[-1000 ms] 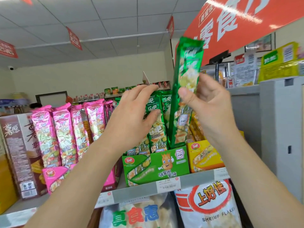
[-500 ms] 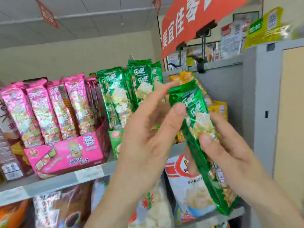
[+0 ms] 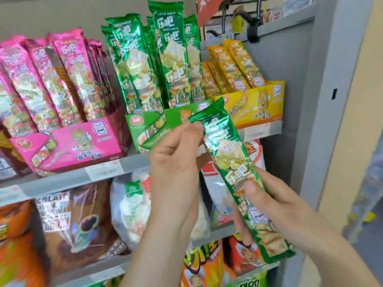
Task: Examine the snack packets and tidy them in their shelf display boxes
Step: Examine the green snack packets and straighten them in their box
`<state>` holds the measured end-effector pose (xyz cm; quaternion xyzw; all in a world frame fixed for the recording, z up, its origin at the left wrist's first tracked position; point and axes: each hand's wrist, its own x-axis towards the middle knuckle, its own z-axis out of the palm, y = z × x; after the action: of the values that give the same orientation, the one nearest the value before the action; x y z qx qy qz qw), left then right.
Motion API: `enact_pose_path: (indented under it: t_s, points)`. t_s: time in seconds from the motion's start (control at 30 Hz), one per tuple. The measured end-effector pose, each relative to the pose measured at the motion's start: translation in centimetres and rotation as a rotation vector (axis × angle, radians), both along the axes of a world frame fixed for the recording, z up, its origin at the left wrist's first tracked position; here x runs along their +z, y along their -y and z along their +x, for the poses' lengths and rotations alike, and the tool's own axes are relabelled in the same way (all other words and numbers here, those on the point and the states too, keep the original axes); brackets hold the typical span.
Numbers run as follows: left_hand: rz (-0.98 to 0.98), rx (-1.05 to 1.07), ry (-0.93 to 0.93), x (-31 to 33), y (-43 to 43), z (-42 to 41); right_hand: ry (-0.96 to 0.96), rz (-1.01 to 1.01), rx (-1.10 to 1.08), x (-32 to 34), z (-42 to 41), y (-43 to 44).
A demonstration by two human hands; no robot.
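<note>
At centre frame, left hand and right hand pinch 1 green packet, seemingly mid-examination, not yet in its green box.

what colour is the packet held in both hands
The packet is shiny green with pale cracker pictures, clearest in the head view.

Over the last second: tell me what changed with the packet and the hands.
The packet came down from upright, high by the green box, to a slant in front of and below it, top end up-left. The left hand left the boxed packets and now pinches that top end. The right hand kept its grip. The pink box and yellow box stayed put.
</note>
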<state>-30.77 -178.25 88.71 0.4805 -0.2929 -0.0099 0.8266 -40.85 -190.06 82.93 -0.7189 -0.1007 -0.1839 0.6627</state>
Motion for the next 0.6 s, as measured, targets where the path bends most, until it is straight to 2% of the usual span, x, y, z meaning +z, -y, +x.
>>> enact_pose_path:
  t_s: [0.17,0.43,0.5,0.6]
  points:
    - [0.045,-0.141,0.020,-1.1,-0.9,0.3,-0.004,-0.147,-0.090,-1.1,-0.2,-0.3]
    - [-0.155,-0.223,-0.238,-2.6,-2.3,0.1,-0.009,-0.333,-0.220,-1.3,-0.3,-1.4]
    - [-0.201,-0.227,-0.298,-2.9,-2.6,0.1,-0.023,-0.310,-0.185,-1.5,-0.6,-1.5]
    - [-0.268,-0.225,-0.327,-2.9,-3.3,0.8,-0.142,-0.165,-0.067,-1.7,-1.1,-1.5]
